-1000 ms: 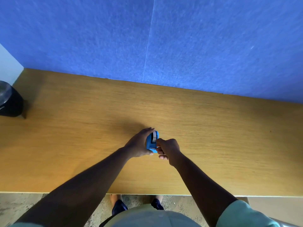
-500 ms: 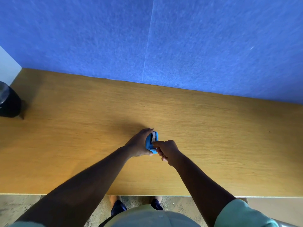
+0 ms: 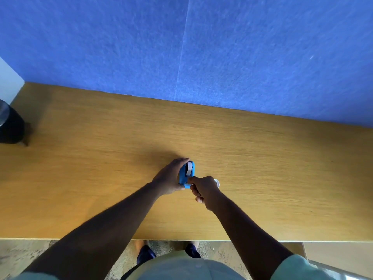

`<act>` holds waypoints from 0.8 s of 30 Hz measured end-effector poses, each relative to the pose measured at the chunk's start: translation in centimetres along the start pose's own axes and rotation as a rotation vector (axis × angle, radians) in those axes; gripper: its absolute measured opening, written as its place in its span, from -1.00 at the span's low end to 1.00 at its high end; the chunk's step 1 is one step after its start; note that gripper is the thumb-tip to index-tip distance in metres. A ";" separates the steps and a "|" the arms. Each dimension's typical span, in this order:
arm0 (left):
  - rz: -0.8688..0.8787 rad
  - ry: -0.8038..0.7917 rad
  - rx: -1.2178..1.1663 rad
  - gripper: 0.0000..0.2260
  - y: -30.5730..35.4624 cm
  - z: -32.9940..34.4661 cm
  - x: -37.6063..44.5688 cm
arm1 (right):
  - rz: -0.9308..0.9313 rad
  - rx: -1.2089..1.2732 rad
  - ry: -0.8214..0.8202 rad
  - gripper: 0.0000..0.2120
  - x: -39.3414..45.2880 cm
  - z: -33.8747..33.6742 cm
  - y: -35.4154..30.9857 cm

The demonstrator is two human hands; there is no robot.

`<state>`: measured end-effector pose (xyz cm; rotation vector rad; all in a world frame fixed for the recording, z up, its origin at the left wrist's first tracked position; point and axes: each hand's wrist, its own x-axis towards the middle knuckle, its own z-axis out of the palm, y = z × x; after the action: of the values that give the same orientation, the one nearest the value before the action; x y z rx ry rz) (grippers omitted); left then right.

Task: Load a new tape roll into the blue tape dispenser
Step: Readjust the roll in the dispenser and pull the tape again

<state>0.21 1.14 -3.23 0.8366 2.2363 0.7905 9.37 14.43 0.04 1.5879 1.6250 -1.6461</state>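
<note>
Head cam, frame centre: right hand [image 3: 203, 188] pinches the near end of the blue tape dispenser [image 3: 186, 174], fingers curled tight. Left hand [image 3: 169, 178] wraps its side, steadying it on the wooden table [image 3: 282, 168]. Tape roll [image 3: 189, 169] sits inside; blue wall [image 3: 222, 47] behind.

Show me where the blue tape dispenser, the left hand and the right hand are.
blue tape dispenser [image 3: 184, 174]: head view, on its blue side wall.
left hand [image 3: 169, 178]: head view, on the back of the hand.
right hand [image 3: 204, 187]: head view, on the back of the hand.
</note>
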 end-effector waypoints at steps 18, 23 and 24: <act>0.034 0.051 0.087 0.01 0.0 -0.1 -0.3 | -0.206 -0.106 0.071 -0.72 -0.7 1.1 2.7; 0.034 0.041 0.070 0.01 0.0 -0.1 -0.3 | -0.190 -0.074 0.072 -0.72 -0.7 1.1 2.9; 0.034 0.039 0.068 0.01 -0.1 -0.1 -0.3 | -0.187 -0.067 0.071 -0.72 -0.8 1.1 2.9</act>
<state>0.37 0.85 -3.12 0.9006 2.2995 0.7564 11.51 12.26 -0.98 1.5183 1.8952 -1.6212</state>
